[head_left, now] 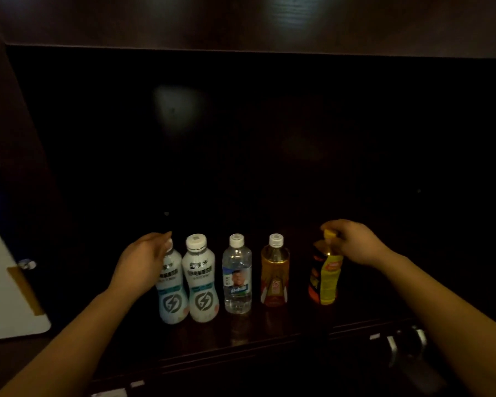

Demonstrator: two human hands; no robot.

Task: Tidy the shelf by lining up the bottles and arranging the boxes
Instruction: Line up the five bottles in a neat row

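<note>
Dark wood shelf (241, 336) right in front of us, five bottles standing upright in a row near its front edge. Our left hand (143, 259) is wrapped around the neck of the leftmost white bottle (171, 296), which touches its twin (202, 285). Then come the clear water bottle (237, 279) and the amber tea bottle (274, 276). Our right hand (352, 242) pinches the yellow-capped bottle (325, 276), set a bit apart. Behind them it's just black.

V. dim, shelf (241, 339) interior near black, faint glare up top, soft blur, wide-angle warp at edges.
</note>
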